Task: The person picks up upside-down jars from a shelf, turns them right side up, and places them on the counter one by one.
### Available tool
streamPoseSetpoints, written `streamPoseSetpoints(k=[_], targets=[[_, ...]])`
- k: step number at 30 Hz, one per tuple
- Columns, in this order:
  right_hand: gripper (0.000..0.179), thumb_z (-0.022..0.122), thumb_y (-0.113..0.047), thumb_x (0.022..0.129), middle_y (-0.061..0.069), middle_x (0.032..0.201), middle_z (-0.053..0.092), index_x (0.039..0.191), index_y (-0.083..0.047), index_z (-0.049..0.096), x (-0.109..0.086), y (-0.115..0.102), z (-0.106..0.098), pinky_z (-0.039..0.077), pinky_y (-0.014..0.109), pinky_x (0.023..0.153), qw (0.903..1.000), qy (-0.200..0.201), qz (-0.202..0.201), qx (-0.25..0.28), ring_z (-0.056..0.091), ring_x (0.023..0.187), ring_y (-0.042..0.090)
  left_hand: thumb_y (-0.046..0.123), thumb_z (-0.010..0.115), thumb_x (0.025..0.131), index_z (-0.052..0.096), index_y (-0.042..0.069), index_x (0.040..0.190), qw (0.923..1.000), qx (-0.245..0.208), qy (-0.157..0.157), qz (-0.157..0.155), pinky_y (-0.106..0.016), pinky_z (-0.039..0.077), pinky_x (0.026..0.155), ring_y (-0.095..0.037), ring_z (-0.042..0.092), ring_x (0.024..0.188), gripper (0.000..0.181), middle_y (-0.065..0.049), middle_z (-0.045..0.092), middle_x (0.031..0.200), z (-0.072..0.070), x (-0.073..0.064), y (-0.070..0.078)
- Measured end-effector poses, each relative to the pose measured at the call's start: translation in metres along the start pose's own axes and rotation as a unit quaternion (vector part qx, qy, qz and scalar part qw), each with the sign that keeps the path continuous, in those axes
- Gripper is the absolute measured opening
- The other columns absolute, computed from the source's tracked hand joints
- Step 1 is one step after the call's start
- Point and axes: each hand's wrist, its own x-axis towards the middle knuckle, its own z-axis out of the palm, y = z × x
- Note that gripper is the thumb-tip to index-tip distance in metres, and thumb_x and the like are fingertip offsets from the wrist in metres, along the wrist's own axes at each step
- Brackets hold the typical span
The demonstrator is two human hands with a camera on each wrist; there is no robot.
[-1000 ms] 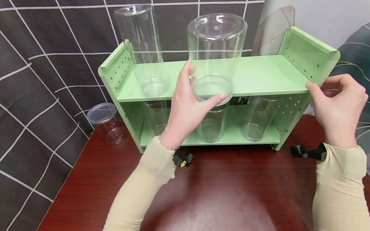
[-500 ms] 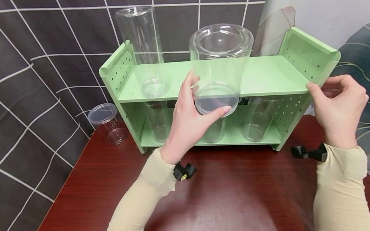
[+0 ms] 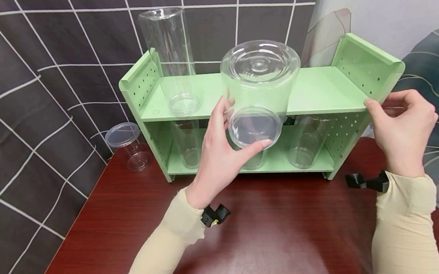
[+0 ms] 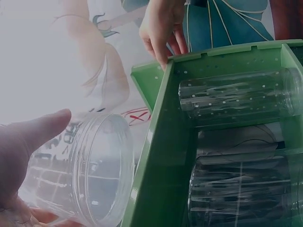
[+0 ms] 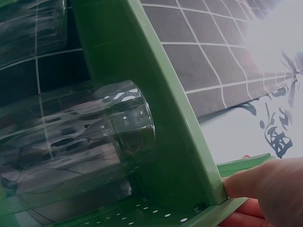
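Note:
In the head view my left hand (image 3: 217, 154) grips a large clear plastic jar (image 3: 258, 92). Its round base is uppermost and tilted toward the head camera; the translucent lid end (image 4: 105, 175) is lowermost. The thumb lies along the lid's rim, with the other fingers partly hidden behind the jar. This jar hangs in front of the green two-tier shelf (image 3: 315, 92). My right hand (image 3: 404, 128) pinches the front right corner of the shelf's upper board, also seen in the right wrist view, where the thumb presses the green edge.
A tall clear jar (image 3: 178, 63) stands on the upper board at left. Several clear jars, including one at right (image 3: 305, 148), stand on the lower board. A lidded jar (image 3: 128, 145) sits left of the shelf on the red-brown table (image 3: 287, 225), beside a tiled wall.
My left hand has brought the large jar lower and toward the head camera, tilting its base further into view. The right hand keeps its grip on the shelf corner.

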Motion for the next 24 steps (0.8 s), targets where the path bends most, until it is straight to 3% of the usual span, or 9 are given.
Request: streamPoseSetpoints(k=[8,15,24], targets=[[0.012,0.075,-0.03,0.088,-0.028,0.083,0.055,0.097,-0.029,0.068,0.0,0.001,-0.001,0.039,0.011,0.067,1.0,0.002,0.002,0.0,0.054,0.071,-0.014,0.03,0.094,0.075,0.032,0.018,0.157,0.9996,0.0,-0.013,0.025,-0.03,0.044,0.106,-0.013,0.049,0.126,0.103,0.005,0.048,0.145,-0.002,-0.017,-0.005],[0.012,0.075,-0.03,0.088,-0.026,0.084,0.056,0.097,-0.029,0.068,0.0,0.001,0.0,0.04,0.01,0.066,1.0,0.0,0.0,-0.004,0.055,0.071,-0.013,0.032,0.094,0.074,0.03,0.025,0.158,0.9989,0.018,-0.035,0.026,-0.035,0.046,0.103,-0.011,0.051,0.125,0.106,0.008,0.051,0.14,-0.006,-0.04,-0.024],[0.011,0.076,-0.029,0.088,-0.028,0.08,0.055,0.095,-0.029,0.068,0.001,0.002,0.0,0.039,0.012,0.066,1.0,0.004,-0.005,0.004,0.054,0.07,-0.014,0.037,0.094,0.072,0.032,0.026,0.158,0.9962,0.056,-0.063,0.021,-0.039,0.046,0.101,-0.013,0.051,0.124,0.107,0.006,0.051,0.138,-0.012,-0.063,-0.048]])
